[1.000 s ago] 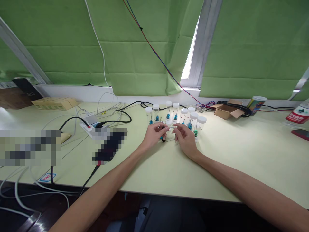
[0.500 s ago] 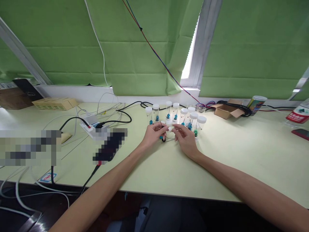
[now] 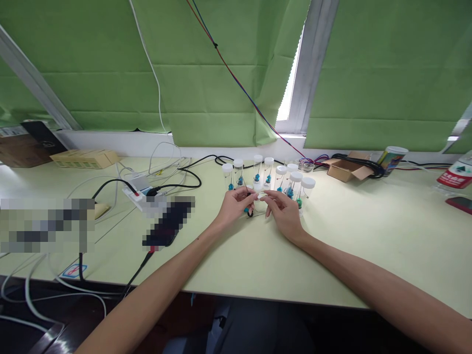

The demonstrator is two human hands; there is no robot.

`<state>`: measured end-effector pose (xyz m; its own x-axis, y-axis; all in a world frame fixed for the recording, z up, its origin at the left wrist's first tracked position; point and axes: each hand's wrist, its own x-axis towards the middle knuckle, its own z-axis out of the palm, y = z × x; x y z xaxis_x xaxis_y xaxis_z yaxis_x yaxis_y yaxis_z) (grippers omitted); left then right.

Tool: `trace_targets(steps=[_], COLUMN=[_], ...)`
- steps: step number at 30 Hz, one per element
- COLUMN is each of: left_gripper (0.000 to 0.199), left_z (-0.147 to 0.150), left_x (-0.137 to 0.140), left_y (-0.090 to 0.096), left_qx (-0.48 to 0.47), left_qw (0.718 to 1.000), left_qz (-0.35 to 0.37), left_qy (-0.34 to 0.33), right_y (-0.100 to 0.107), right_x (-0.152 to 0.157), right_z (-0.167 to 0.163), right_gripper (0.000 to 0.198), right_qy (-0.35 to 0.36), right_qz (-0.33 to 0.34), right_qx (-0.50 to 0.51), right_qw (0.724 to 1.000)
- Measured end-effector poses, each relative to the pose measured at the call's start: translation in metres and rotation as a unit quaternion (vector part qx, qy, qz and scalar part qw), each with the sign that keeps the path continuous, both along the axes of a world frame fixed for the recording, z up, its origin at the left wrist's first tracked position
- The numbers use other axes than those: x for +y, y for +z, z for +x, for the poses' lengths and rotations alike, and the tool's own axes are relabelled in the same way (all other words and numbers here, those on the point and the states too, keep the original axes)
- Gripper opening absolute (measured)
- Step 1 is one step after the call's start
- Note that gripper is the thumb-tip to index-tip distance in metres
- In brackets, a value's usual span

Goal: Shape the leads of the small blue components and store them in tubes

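Note:
My left hand (image 3: 237,202) is closed in a pinch near the middle of the table. Below its fingertips shows a small teal part with a black disc (image 3: 250,213), and a thin dark wire rises above the hand. My right hand (image 3: 284,211) faces it, thumb and index finger pinched together. A small whitish piece (image 3: 261,196) lies between the fingertips; what each hand grips exactly is too small to tell. Behind and beside the hands stand several clear vials with white caps (image 3: 307,183), holding blue or green parts (image 3: 268,179) on dark wires.
A dark blurred-out device (image 3: 169,221) lies on the table (image 3: 368,231) to the left, near a white power strip (image 3: 142,194) and tangled cables. At the back right are an open cardboard box (image 3: 344,169), a can (image 3: 394,160) and a bottle (image 3: 455,174).
My right fingertips have shifted very slightly around the whitish piece. Otherwise the hands, vials and table things look the same.

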<state>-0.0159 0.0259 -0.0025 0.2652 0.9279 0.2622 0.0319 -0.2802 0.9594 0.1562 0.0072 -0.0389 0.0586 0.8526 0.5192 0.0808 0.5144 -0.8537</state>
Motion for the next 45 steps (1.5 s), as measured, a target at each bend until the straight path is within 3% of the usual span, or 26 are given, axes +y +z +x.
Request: trace_targets(steps=[16,24,45], left_gripper=[0.031,0.029,0.03], left_z=[0.001,0.001,0.004], left_x=[-0.002,-0.002,-0.009], left_y=[-0.002,-0.004,0.001], left_qx=[0.046,0.055,0.095], left_qw=[0.997,0.996,0.993], left_qz=[0.056,0.06,0.066], left_qy=[0.04,0.033,0.013], right_y=[-0.002,0.0,0.004], right_x=[0.002,0.001,-0.003], right_z=[0.001,0.0,-0.002], right_gripper=[0.029,0.024,0.035], right_qy=[0.006,0.006,-0.007], right_qz=[-0.007,-0.007,-0.035], right_qx=[0.013,0.021,0.013], right_qw=[1.0,1.0,0.999])
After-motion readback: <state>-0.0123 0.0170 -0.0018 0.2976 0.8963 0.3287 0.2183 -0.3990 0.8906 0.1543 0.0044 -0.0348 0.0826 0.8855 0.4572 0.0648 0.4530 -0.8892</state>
